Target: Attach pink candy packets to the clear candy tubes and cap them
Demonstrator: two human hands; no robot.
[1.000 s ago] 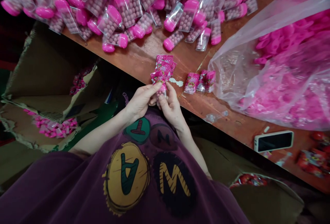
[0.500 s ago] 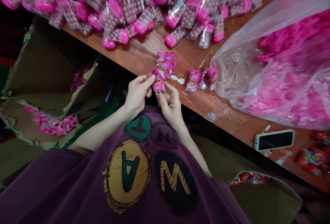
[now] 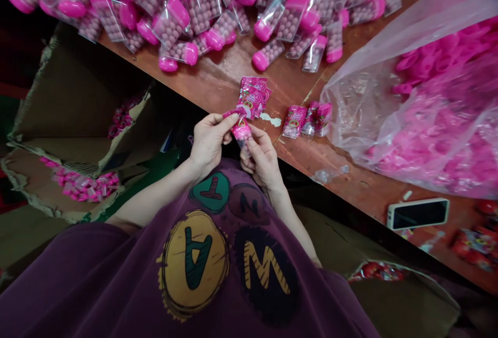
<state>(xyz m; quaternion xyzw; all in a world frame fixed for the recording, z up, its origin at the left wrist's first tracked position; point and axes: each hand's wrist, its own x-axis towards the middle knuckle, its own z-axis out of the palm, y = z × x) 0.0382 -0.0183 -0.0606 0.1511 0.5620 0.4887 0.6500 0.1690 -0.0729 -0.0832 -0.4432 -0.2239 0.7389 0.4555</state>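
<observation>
Left hand [image 3: 209,146]: fingers [image 3: 221,121] pinching glossy pink foil packet [image 3: 240,131]; right hand [image 3: 262,164]: fingers [image 3: 253,143] clenched on same packet, near stacked foil packets [image 3: 254,96] on varnished wooden tabletop [image 3: 280,112].

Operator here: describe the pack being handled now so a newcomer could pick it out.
Above the purple T-shirt, at the wooden table's edge, find the left hand and right hand. Between them sits a clear tube of round sweets with a pink printed wrapper at its top, the only one held off the table.
</observation>
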